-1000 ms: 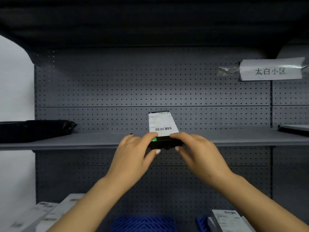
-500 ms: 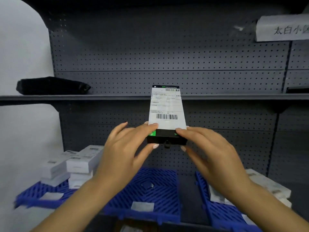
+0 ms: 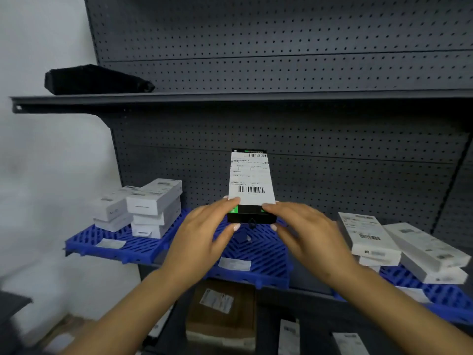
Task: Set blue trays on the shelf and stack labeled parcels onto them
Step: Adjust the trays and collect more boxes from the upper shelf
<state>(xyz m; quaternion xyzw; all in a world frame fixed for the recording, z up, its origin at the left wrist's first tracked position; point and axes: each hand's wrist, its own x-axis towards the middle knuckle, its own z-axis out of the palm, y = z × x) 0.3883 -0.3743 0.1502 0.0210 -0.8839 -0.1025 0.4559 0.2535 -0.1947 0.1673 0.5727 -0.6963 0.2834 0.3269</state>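
A black parcel with a white barcode label hangs above the middle blue tray. My left hand grips its near left corner and my right hand grips its near right corner. That middle tray carries only a small white sticker. The left blue tray bears stacks of white labeled boxes. On the right blue tray lie long white labeled parcels.
A grey shelf board runs above, with a black bag on its left end. Grey pegboard backs the shelving. Below the trays sit a brown cardboard box and more labeled parcels. A white wall stands at the left.
Both hands have carried the black parcel down from the upper shelf level to just above the middle blue tray. The view has tilted down, and the three trays show.
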